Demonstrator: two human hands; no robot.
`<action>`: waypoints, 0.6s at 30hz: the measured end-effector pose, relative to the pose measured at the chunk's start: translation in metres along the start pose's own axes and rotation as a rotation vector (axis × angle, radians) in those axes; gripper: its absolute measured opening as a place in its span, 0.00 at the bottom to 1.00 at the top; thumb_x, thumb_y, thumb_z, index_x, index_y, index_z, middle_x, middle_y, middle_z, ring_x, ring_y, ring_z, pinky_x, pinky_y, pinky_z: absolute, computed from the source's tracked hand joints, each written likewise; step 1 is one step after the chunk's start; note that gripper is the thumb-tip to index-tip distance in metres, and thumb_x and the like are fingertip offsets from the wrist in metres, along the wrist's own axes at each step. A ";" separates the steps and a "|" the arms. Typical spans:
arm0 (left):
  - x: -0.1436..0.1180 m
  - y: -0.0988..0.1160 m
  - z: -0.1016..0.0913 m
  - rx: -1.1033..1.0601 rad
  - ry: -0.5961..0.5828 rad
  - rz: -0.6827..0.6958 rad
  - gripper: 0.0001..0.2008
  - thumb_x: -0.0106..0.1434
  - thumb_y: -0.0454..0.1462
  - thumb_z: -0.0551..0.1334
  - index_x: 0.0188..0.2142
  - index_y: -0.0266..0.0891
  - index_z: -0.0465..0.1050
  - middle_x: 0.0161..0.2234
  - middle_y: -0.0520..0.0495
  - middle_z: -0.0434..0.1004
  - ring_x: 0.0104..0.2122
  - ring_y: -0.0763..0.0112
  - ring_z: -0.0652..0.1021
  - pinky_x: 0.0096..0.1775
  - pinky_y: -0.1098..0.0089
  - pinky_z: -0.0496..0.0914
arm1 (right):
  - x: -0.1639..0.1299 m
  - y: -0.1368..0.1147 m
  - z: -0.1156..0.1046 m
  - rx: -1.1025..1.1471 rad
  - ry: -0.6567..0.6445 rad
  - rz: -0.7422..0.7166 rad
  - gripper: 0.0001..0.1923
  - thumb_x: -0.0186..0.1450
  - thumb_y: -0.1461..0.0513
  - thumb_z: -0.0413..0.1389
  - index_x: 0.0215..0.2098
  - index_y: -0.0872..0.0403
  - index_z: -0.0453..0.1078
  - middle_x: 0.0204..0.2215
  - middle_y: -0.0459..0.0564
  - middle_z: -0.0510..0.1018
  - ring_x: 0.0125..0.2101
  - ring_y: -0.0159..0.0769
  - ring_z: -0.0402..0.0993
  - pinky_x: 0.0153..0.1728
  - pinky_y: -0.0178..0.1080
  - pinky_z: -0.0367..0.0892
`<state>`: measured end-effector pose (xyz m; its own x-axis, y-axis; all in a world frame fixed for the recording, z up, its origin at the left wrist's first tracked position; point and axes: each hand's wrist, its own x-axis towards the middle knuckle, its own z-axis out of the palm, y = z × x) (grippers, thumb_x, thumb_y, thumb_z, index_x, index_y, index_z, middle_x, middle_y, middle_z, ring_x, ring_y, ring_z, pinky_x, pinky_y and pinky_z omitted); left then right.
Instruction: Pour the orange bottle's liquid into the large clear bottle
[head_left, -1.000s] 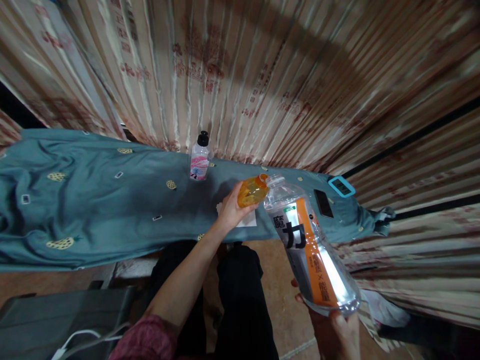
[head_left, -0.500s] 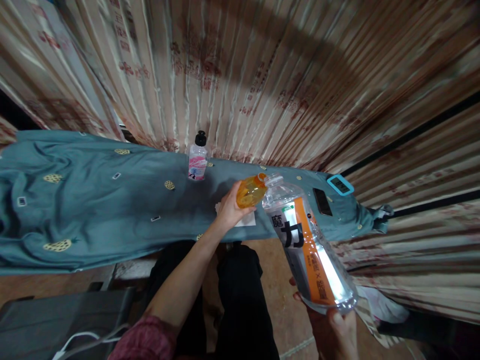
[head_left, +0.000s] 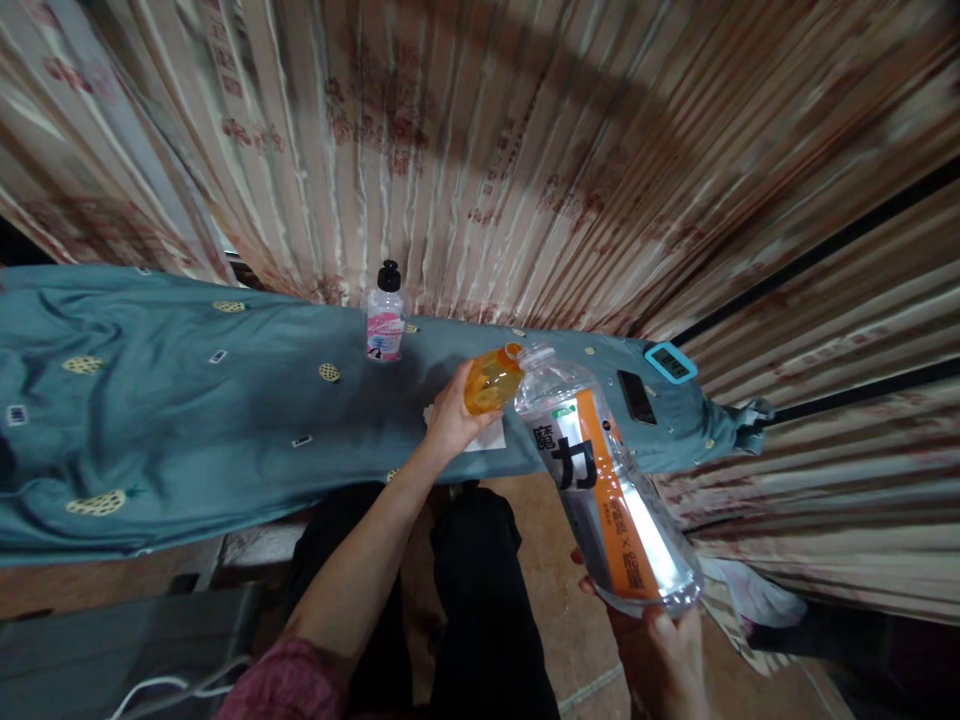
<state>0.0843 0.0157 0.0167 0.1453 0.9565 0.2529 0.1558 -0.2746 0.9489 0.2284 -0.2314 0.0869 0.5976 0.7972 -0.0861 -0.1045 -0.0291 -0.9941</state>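
My left hand [head_left: 450, 420] grips a small orange translucent bottle [head_left: 491, 381], tilted so its neck points right. My right hand [head_left: 667, 655] holds the base of a large clear plastic bottle [head_left: 607, 480] with an orange and black label, tipped so its open mouth meets the orange bottle's neck. Both bottles hover over the front edge of a table covered in a teal cloth [head_left: 187, 410]. A white napkin [head_left: 486, 437] lies on the cloth under my left hand.
A small clear bottle with a pink label and black cap [head_left: 385, 322] stands at the back of the table. A dark phone [head_left: 637, 396] and a blue-framed device [head_left: 670, 362] lie at the right end. Striped curtains hang behind. My dark-trousered legs are below.
The view has drifted a little; both bottles stay mouth to mouth and sit slightly further left and lower in the picture. My grips are unchanged.
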 end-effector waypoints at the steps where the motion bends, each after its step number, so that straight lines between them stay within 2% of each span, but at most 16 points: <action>1: 0.000 0.000 0.000 0.000 0.001 0.000 0.41 0.47 0.34 0.76 0.59 0.42 0.62 0.53 0.44 0.79 0.53 0.57 0.80 0.58 0.59 0.74 | 0.000 0.000 0.000 -0.001 0.000 0.000 0.41 0.53 0.45 0.67 0.61 0.49 0.65 0.48 0.55 0.80 0.39 0.46 0.82 0.35 0.43 0.74; 6: -0.001 0.001 0.001 -0.005 0.016 -0.011 0.42 0.47 0.33 0.76 0.59 0.41 0.62 0.54 0.43 0.78 0.54 0.57 0.80 0.58 0.57 0.74 | 0.000 0.001 0.000 0.001 0.009 -0.002 0.42 0.53 0.45 0.67 0.61 0.48 0.63 0.51 0.55 0.78 0.38 0.45 0.82 0.35 0.42 0.74; 11: -0.003 -0.002 0.003 -0.020 0.018 -0.024 0.41 0.48 0.35 0.76 0.60 0.42 0.63 0.53 0.42 0.79 0.52 0.54 0.80 0.57 0.53 0.74 | 0.002 0.002 -0.001 0.022 0.003 0.004 0.43 0.52 0.45 0.68 0.61 0.50 0.64 0.46 0.55 0.81 0.38 0.47 0.82 0.33 0.43 0.75; 18: -0.003 -0.005 0.004 -0.029 0.024 -0.008 0.41 0.48 0.34 0.76 0.60 0.44 0.63 0.54 0.42 0.78 0.53 0.54 0.80 0.58 0.53 0.74 | 0.001 -0.003 0.005 0.059 0.024 0.015 0.42 0.51 0.46 0.69 0.59 0.48 0.65 0.39 0.51 0.82 0.36 0.47 0.82 0.32 0.44 0.76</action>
<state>0.0874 0.0135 0.0108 0.1210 0.9609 0.2490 0.1285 -0.2639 0.9560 0.2253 -0.2274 0.0898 0.6142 0.7824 -0.1032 -0.1602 -0.0045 -0.9871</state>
